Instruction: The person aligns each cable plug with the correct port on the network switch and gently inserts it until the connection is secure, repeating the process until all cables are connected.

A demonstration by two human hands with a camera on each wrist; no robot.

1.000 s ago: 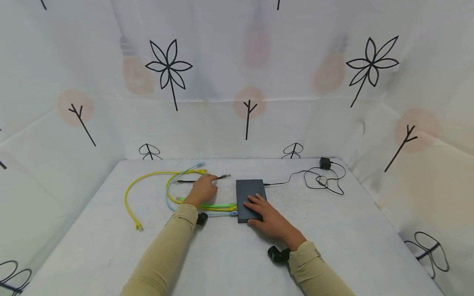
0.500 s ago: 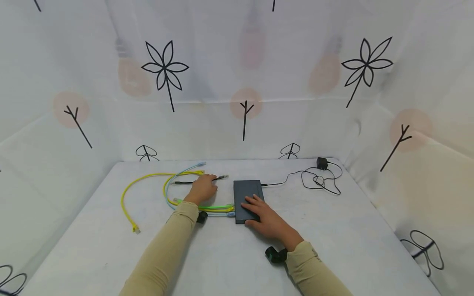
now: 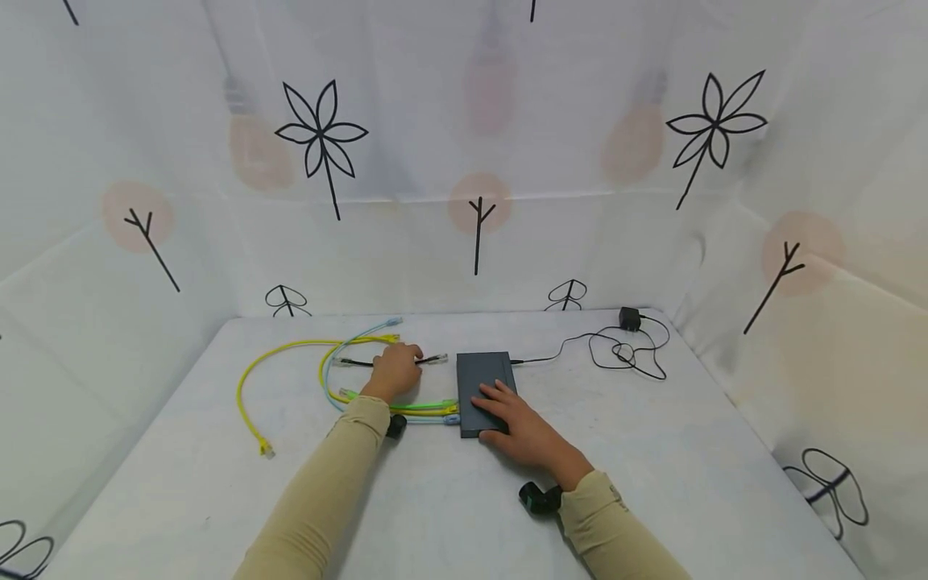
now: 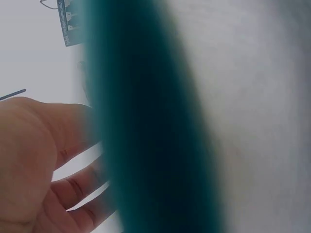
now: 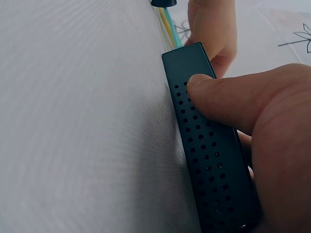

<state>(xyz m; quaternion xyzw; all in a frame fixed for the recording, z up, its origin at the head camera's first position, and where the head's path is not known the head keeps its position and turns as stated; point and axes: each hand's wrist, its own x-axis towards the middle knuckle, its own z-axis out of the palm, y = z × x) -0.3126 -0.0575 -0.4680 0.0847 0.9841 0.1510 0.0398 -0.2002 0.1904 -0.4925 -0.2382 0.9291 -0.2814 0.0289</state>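
Note:
In the head view, my left hand [image 3: 395, 370] pinches a short black network cable [image 3: 355, 362] with clear plugs lying across the table. The left wrist view hides those fingertips behind a blurred teal shape. My right hand [image 3: 525, 427] rests on a dark grey network switch [image 3: 482, 370], fingers spread over its top. The right wrist view has that thumb [image 5: 214, 94] against the perforated side. Green [image 3: 428, 405], yellow [image 3: 424, 412] and light blue [image 3: 428, 420] network cables run to the switch's left side.
A loose yellow network cable [image 3: 250, 403] curves at the left. From the switch's far right side, a thin black power cord [image 3: 565, 354] leads to a black power adapter [image 3: 629, 319] in the back right. Patterned white cloth [image 3: 406, 250] surrounds the table.
The black cable and my left fingers have shifted slightly toward me, its right end now lower. My right hand stays on the switch. The whole view moved a little left.

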